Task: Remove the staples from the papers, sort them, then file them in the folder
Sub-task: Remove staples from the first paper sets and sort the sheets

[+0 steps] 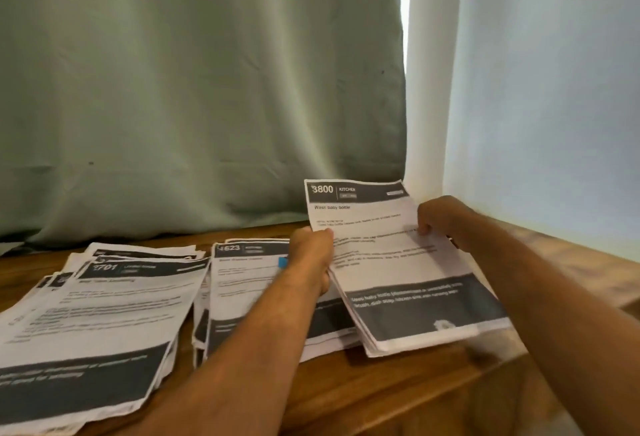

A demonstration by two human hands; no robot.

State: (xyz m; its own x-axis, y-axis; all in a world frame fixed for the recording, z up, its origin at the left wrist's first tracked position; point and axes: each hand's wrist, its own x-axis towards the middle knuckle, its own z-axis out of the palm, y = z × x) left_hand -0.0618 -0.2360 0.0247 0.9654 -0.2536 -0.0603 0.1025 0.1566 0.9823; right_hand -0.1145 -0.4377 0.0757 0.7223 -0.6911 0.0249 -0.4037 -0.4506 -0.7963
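Both forearms reach out, left hand (311, 252) and right hand (440, 219) pinching the white printed "3800 Kitchen" stack (398, 262) by its side edges, seemingly to square it for sorting.

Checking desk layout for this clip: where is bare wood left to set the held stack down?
Bare wooden desk shows in front of the middle pile, under the held stack, and along the right wall. The left is crowded by the fanned pile.

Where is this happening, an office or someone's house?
Probably a room at home, though I can't be sure: a wooden table pushed against a green curtain and pale wall, with printed papers in loose piles.
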